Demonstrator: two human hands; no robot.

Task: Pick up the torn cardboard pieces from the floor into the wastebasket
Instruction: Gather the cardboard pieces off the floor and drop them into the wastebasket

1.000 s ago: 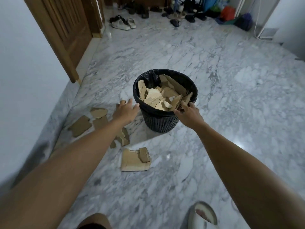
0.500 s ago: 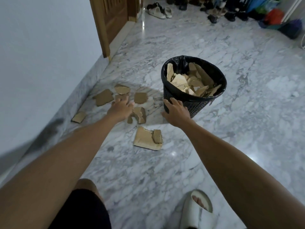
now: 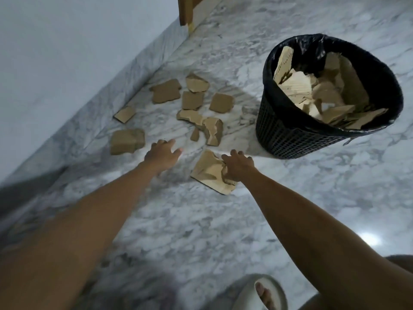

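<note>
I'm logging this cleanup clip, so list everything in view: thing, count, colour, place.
wastebasket: one, black mesh with black liner, upper right, filled with cardboard scraps
torn cardboard pieces: about ten, brown, scattered on the floor left of the wastebasket
large cardboard piece: one, tan, nearest, under the right hand
marble floor: white-grey
wall: pale, left
door frame: brown wood, top
slipper: one, white, bottom, on a foot
left hand: open, reaching over the floor
right hand: on the large piece, grip unclear
</note>
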